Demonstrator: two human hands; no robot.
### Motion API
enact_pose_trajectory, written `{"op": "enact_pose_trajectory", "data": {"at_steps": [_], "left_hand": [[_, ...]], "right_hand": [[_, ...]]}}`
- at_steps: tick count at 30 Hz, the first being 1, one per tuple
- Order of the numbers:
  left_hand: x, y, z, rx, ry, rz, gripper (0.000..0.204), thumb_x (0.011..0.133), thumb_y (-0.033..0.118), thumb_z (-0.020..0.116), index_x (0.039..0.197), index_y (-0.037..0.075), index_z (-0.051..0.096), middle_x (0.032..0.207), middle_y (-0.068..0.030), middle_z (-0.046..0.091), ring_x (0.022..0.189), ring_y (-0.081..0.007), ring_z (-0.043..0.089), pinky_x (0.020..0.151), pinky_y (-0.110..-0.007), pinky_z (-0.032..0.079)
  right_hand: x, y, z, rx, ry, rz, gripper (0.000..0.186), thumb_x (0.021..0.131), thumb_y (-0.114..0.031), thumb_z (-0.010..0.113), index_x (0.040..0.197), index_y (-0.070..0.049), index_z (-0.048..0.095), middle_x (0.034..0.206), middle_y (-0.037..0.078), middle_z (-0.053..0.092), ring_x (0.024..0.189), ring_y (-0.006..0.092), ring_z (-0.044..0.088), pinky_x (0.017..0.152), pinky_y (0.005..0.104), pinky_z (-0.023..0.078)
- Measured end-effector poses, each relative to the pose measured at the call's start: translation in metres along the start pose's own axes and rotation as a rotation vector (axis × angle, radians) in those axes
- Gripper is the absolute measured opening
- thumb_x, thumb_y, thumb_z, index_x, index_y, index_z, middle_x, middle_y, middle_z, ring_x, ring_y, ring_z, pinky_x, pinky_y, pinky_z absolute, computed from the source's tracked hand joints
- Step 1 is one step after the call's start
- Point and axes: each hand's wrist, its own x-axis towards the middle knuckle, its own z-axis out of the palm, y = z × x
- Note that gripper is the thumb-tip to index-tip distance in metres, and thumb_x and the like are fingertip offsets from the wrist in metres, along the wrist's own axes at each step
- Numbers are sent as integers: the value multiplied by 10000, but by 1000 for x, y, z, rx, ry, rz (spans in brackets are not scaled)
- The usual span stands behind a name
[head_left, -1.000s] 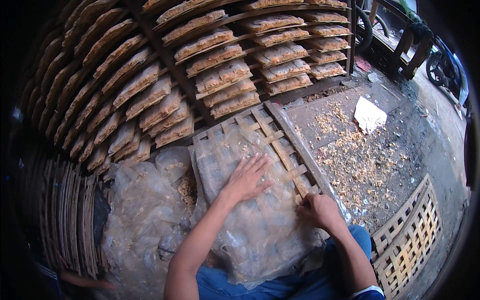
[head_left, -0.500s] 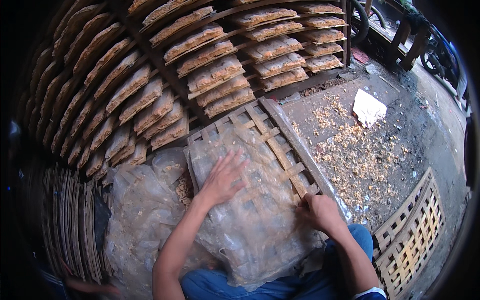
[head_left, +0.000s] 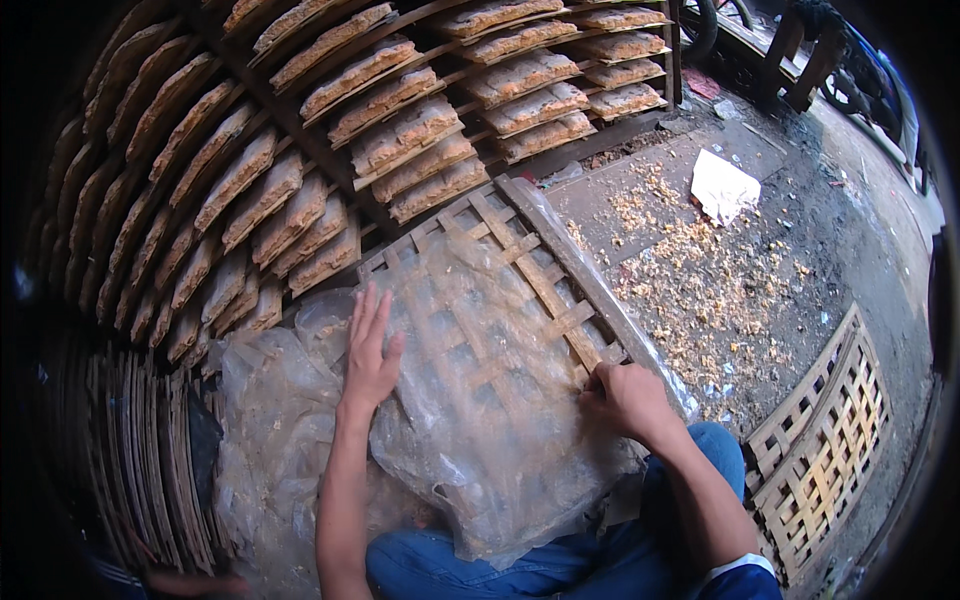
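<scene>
- Your blue-clad legs are nearest, the plastic sheet reaching down over them.
- Your right hand has its fingers curled in, knuckles up, at the sheet's right side, by the lower end of a slat; whether they pinch the sheet or the slat, you cannot tell from here.
- Your left hand is spread, fingers straight and pointing away from you, grasping nothing, along the sheet's left edge; contact is unclear.
- So the sheet lies between your two hands, wrinkled and see-through, over the lattice, whose bare slats show beyond your right fingers.
- Left of your left forearm is a heap of crumpled plastic, with upright boards past it.
- To your right lie woven panels.
- Farther off, pale crumbs litter the ground near a white scrap.
- Farthest, a rack holds rows of crusty slabs.
</scene>
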Motion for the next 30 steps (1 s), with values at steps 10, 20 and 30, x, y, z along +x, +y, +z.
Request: {"op": "enact_pose_trajectory", "data": {"at_steps": [10, 20, 30], "left_hand": [[-35, -78, -2, -107, 358, -481, 509, 1085, 400, 395, 1422, 44, 535, 1495, -199, 502, 1417, -389, 415, 1176, -491, 302], [-153, -23, 2, -1397, 132, -1270, 653, 993, 454, 618, 1475, 51, 439, 1344, -117, 600, 1140, -273, 606, 1002, -426, 473], [-107, 9, 50, -1385, 564, -715, 450, 981, 52, 655, 1398, 37, 485, 1024, 10, 646, 888, -57, 586, 775, -231, 487]], "right_hand": [[4, 2, 1, 81, 20, -67, 225, 845, -328, 713, 938, -124, 729, 902, 181, 727, 885, 382, 707, 788, 483, 564], [14, 2, 5, 369, 107, -80, 350, 848, -306, 785, 1071, -65, 665, 982, 166, 736, 944, 327, 716, 807, 429, 549], [17, 18, -18, 598, 521, -128, 154, 875, -96, 720, 992, -23, 651, 828, 79, 693, 606, 139, 636, 568, 313, 511]]}}
